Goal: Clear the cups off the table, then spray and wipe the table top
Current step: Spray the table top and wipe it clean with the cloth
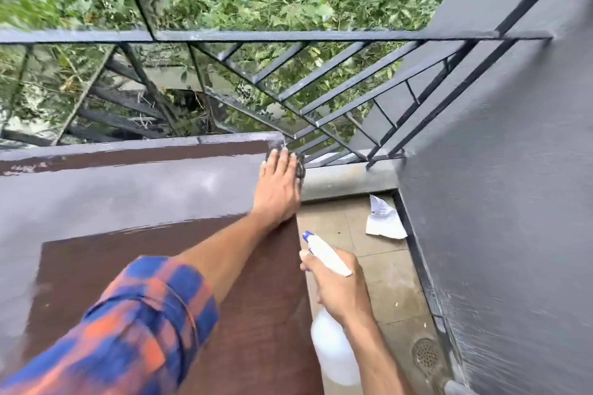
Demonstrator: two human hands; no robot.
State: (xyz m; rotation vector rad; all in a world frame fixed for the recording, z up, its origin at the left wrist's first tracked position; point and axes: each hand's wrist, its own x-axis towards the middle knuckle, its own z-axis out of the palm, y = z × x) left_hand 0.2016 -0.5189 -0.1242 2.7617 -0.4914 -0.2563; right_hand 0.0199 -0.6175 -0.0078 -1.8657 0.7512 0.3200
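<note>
Wiping step. My left hand [277, 186] pressed flat on what looked like a dark cloth [300, 167] at the 1 o'clock corner of the table top [250, 314]. My right hand [340, 289] gripped the spray bottle [333, 349] at 4 o'clock. Next, I judged: sweep toward 7 o'clock.

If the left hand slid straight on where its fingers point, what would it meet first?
Probably the metal railing just past the table's far edge, though depth is unclear.
</note>
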